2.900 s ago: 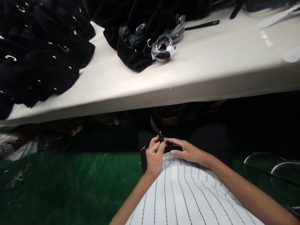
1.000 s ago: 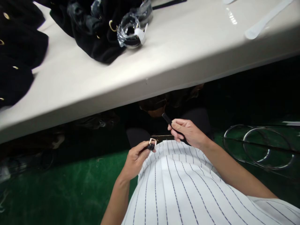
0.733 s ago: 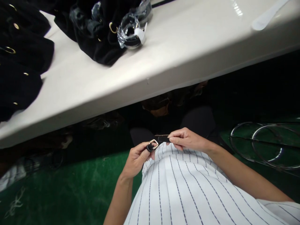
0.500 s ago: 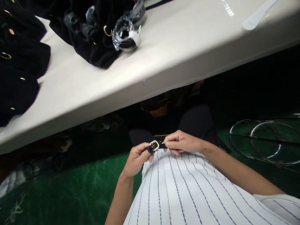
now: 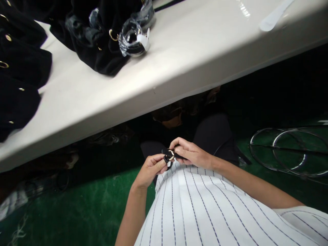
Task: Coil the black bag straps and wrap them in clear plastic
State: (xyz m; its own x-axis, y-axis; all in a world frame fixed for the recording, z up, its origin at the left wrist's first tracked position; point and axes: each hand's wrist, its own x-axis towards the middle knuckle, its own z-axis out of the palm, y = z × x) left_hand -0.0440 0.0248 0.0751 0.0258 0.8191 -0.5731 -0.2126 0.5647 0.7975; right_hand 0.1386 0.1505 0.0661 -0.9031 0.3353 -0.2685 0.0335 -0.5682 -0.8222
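Just above my lap, both hands grip a small black strap with a gold-coloured buckle. My left hand pinches the looped end of the strap on the buckle's left side. On the other side, my right hand has its fingers closed on the strap, close against the buckle. Part of the strap is hidden behind my fingers.
A white table crosses the view beyond my hands. Black cloth pieces with gold rings and a plastic-wrapped roll lie on it, with a white strip farther right. Metal hoops stand at the right.
The buckle has turned and now shows more edge-on. My right hand has moved left and slightly up, nearer my left hand. The view has shifted slightly.
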